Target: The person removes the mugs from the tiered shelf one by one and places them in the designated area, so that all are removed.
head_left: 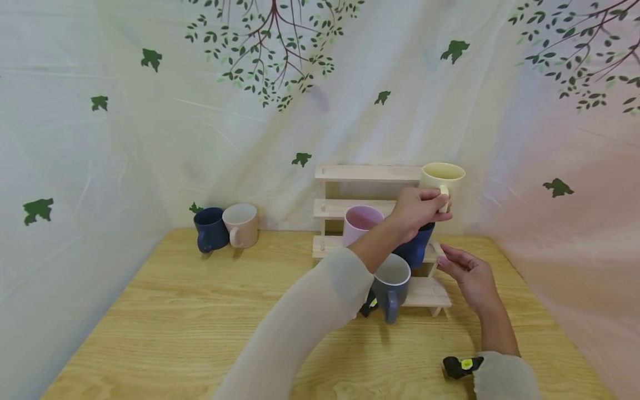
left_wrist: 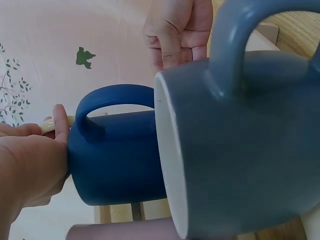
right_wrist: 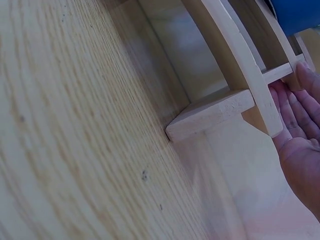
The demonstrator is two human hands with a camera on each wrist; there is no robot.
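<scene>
My left hand (head_left: 422, 208) pinches the handle of a pale yellow mug (head_left: 440, 172), which is at the right end of the top tier of a wooden stepped stand (head_left: 367, 173). Its base is hidden behind the hand. The right hand (head_left: 472, 275) grips the right end of a lower tier, thumb above and fingers beneath, as the right wrist view shows of the hand (right_wrist: 302, 112). Below my left hand a dark blue mug (left_wrist: 117, 155) sits on the stand. A pink mug (head_left: 362, 219) is left of it, and a grey mug (head_left: 392, 280) occupies the lowest tier.
Another dark blue mug (head_left: 212, 230) and a beige mug (head_left: 241, 225) stand side by side at the table's back left. The wooden table (head_left: 200, 333) reaches back to a hanging cloth (head_left: 225, 139) printed with leaves. Cloth also rises along both sides.
</scene>
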